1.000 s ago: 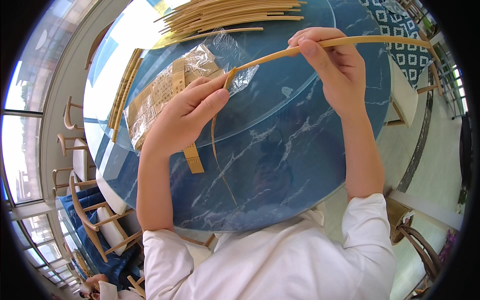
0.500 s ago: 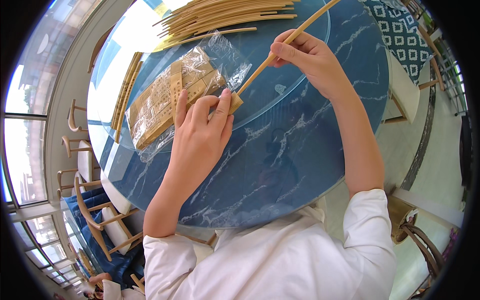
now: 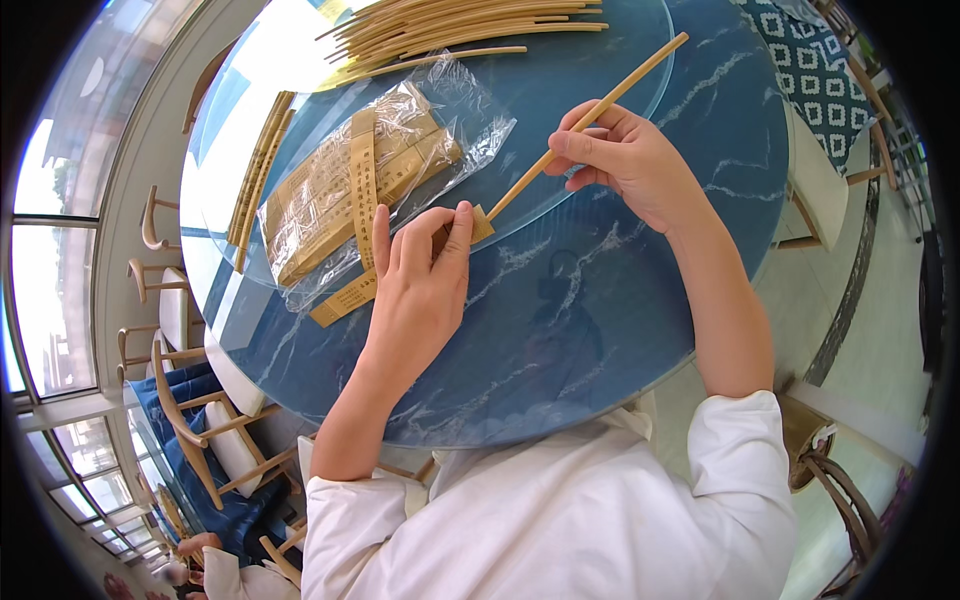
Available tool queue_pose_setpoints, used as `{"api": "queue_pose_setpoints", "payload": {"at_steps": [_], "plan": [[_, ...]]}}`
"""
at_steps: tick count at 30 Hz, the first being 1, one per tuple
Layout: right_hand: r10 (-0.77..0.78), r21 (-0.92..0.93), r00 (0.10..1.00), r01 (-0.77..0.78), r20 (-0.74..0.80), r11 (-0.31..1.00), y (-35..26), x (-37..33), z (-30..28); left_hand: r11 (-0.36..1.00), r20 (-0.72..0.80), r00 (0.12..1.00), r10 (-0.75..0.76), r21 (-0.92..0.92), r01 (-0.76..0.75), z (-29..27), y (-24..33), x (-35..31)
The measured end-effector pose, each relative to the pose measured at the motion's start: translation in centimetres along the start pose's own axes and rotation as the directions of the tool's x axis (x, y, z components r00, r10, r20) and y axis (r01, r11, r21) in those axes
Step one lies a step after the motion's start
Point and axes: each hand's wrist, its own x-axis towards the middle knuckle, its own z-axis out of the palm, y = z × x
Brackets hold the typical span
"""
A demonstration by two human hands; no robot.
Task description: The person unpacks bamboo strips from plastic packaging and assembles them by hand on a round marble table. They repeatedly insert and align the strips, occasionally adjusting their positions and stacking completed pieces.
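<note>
My left hand [image 3: 418, 280] is closed on a brown paper chopstick sleeve [image 3: 345, 300] held low over the blue marbled table. One end of the sleeve pokes out past the index finger and the other past the heel of the hand. Pinched in my right hand [image 3: 635, 165] are wooden chopsticks [image 3: 655, 63], slanting down to the left; I cannot tell if it is one or a pair. Their lower tip meets the sleeve's right end. Just beyond my left hand lies a clear plastic bag [image 3: 480, 130] around a banded stack of paper sleeves [image 3: 315, 215].
Many loose chopsticks [image 3: 465, 25] lie at the far side of the round table [image 3: 540, 370]. Narrow sleeved chopsticks [image 3: 262, 180] rest at the left. A glass turntable edge [image 3: 560, 207] crosses the tabletop. Wooden chairs [image 3: 215, 435] stand left, and a brown bag [image 3: 805, 440] is at the right.
The sleeve has turned or shifted so its left end now shows below my left hand. My right hand has moved slightly down and right with the chopsticks.
</note>
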Motion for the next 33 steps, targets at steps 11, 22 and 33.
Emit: {"api": "queue_pose_setpoints", "payload": {"at_steps": [11, 22, 33], "plan": [[0.098, 0.127, 0.994, -0.103, 0.041, 0.987, -0.9, -0.4, -2.4, 0.994, -0.134, 0.991, 0.01, -0.103, -0.024, 0.9, -0.8, -0.1], [0.154, 0.055, 0.988, -0.155, 0.019, 0.986, -0.7, 0.0, -2.9, 0.998, -0.139, 0.99, 0.036, -0.054, -0.044, 0.8, -1.2, -0.2], [-0.024, 0.078, 0.996, 0.031, -0.088, 0.996, -1.0, 0.3, -4.2, 0.97, -0.181, 0.953, 0.242, 0.064, -0.234, 0.8, -2.0, 1.7]]}}
